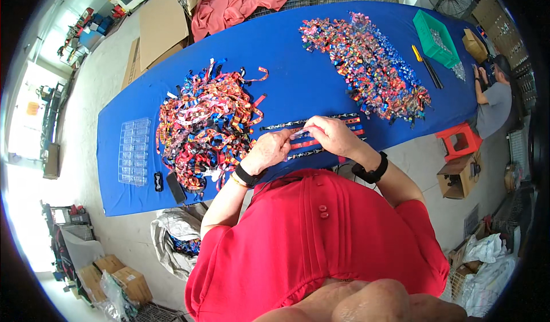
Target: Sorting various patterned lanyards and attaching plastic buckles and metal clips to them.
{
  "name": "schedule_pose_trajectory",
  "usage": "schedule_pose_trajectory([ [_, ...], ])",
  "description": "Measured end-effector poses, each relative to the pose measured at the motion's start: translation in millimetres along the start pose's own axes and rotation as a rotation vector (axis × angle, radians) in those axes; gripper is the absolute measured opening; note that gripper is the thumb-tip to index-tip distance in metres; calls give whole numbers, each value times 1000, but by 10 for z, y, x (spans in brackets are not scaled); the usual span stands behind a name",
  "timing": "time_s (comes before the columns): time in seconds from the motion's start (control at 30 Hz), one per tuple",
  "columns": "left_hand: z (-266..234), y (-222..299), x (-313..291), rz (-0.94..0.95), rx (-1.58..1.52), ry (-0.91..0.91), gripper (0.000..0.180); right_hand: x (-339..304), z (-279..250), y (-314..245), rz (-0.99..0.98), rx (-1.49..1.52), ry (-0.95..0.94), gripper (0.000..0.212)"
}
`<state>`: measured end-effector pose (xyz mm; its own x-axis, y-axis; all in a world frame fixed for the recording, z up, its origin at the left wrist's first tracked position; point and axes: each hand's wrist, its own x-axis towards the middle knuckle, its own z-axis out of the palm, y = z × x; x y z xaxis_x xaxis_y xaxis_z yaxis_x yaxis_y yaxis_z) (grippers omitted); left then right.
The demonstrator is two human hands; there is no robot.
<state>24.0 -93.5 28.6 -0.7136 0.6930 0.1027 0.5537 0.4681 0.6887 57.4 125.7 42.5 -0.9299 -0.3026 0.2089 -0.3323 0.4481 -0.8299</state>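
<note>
Above the near edge of the blue-covered table (281, 64), my left hand (267, 151) and my right hand (337, 136) pinch a pale pinkish ribbon strap (299, 133) between them. Both sets of fingers are closed, and they hide parts of the strap. Beneath my hands, several patterned straps (346, 121), black and red, lie stretched out side by side. Left of them spreads a large tangled heap of colourful straps (200, 113). A second heap, made of short folded colourful pieces (372, 64), covers the table toward the far right.
Clear plastic compartment boxes (134, 153), a phone (176, 188) and a small black item (158, 181) lie at the left. A green basket (436, 38) holds small pale parts; black-and-yellow tools (427, 66) lie beside it. A person (494, 101) works at the right, near a red stool (460, 143).
</note>
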Motion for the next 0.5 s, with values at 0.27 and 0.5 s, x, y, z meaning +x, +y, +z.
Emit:
schedule_pose_trajectory([
  [0.27,29,-522,-374,-219,-210,-74,21,-69,-95,114,107,34,114,14],
  [0.5,-152,-771,-630,-431,-618,-125,21,-132,-317,400,395,160,79,18],
])
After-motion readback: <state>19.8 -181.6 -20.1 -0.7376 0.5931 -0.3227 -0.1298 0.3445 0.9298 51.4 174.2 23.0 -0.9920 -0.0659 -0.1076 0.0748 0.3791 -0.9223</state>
